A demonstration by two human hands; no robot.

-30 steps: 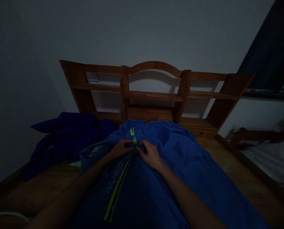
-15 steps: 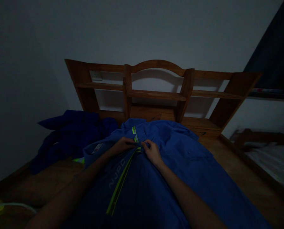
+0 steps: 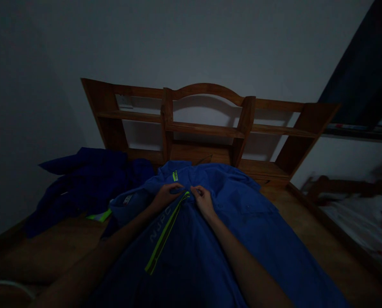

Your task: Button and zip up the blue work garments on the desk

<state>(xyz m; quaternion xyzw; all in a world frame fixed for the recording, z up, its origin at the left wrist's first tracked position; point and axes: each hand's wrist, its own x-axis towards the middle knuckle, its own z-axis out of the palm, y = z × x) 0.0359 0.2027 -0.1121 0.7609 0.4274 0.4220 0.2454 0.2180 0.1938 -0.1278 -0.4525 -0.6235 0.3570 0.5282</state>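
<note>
A blue work jacket (image 3: 242, 226) with lime-yellow trim lies spread out on the wooden surface. My left hand (image 3: 167, 196) pinches the jacket's front near the collar, left of the upper end of a lime zipper strip (image 3: 167, 235). Close beside it, my right hand (image 3: 203, 200) grips the fabric just right of that strip, thumb and fingers pressed together. Pale letters run along the chest by the strip. What exactly lies between the fingertips is too dark and small to make out.
A darker blue garment (image 3: 91, 179) lies crumpled at the left, with a lime edge. Behind the jacket stands a wooden shelf headboard (image 3: 206, 127) against the wall. A cable (image 3: 13, 283) runs at lower left. Pale bedding (image 3: 357, 222) is at the right.
The view has shifted slightly. My hands stay close together at the jacket's front; the lime strip's upper end now shows between them, and the fabric around it has moved a little.
</note>
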